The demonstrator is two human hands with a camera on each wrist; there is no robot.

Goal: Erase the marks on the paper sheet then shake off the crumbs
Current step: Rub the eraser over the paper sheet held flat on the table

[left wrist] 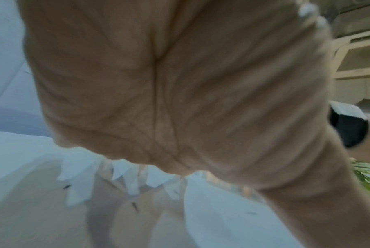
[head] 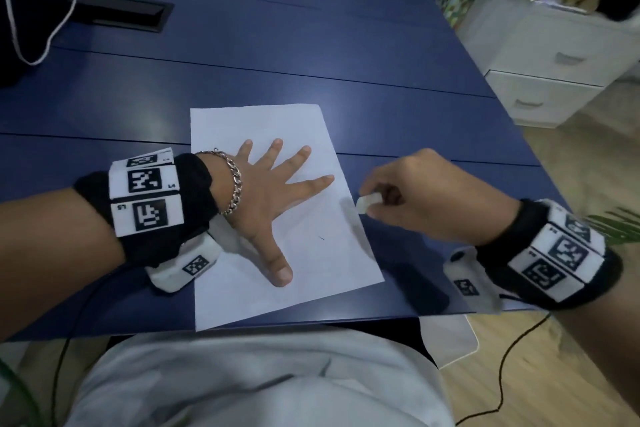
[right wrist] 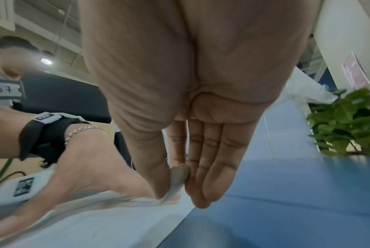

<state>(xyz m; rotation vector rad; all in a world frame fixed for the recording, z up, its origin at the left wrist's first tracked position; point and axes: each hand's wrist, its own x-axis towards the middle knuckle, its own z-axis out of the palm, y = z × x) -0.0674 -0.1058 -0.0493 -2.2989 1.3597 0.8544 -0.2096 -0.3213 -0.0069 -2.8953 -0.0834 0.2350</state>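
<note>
On the near part of the blue desk (head: 311,55) lies a white paper sheet (head: 242,295), its near edge reaching the desk's front edge. The left hand (head: 266,198) rests flat on the middle of the sheet, palm down, fingers straight and spread wide, thumb pointing toward the near edge. A chain bracelet (head: 235,184) circles that wrist, next to a black band with printed marker tags (head: 145,198). A short dark pencil mark (head: 321,238) shows on the sheet just right of the thumb; the left wrist view shows a few more small dark marks (left wrist: 134,206) on the paper under the palm. The right hand (head: 422,198) hovers at the sheet's right edge, pinching a small white eraser (head: 369,203) between thumb and fingertips; the eraser's tip is at the paper's edge, though contact is unclear. In the right wrist view the eraser (right wrist: 176,181) sits between thumb and forefinger. A white drawer cabinet (head: 554,73) stands at the far right, off the desk.
</note>
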